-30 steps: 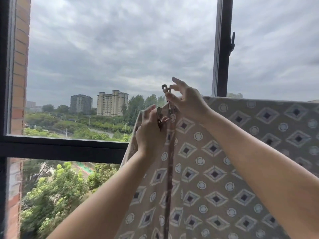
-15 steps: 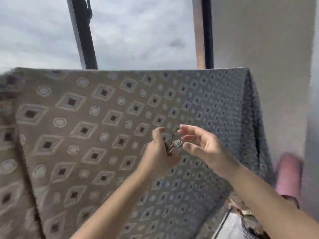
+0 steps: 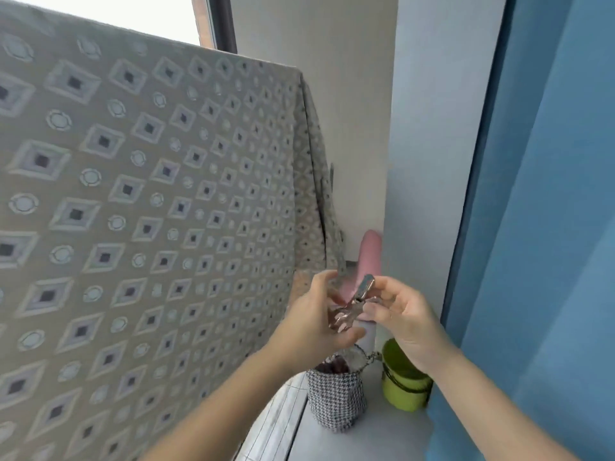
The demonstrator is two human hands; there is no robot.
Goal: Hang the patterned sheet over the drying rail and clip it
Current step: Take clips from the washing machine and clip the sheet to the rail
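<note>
The patterned sheet (image 3: pixel 139 201), beige with diamond and circle motifs, hangs draped over a rail that it hides; its right end folds down near the wall. In front of that lower right corner my left hand (image 3: pixel 316 324) holds a bunch of metal clips (image 3: pixel 342 319). My right hand (image 3: pixel 404 322) pinches one metal clip (image 3: pixel 364 287) that sticks up from the bunch. Both hands are close together, apart from the sheet's top edge.
A houndstooth fabric basket (image 3: pixel 336 400) and a green container (image 3: pixel 404 387) stand on the sill below my hands. A pink object (image 3: pixel 369 254) leans against the white wall (image 3: pixel 349 94). A blue curtain (image 3: pixel 549 227) fills the right side.
My view has swung right and down from the sheet's left end. Both hands have dropped from the rail's top to the lower right, and my right hand has closed on one clip.
</note>
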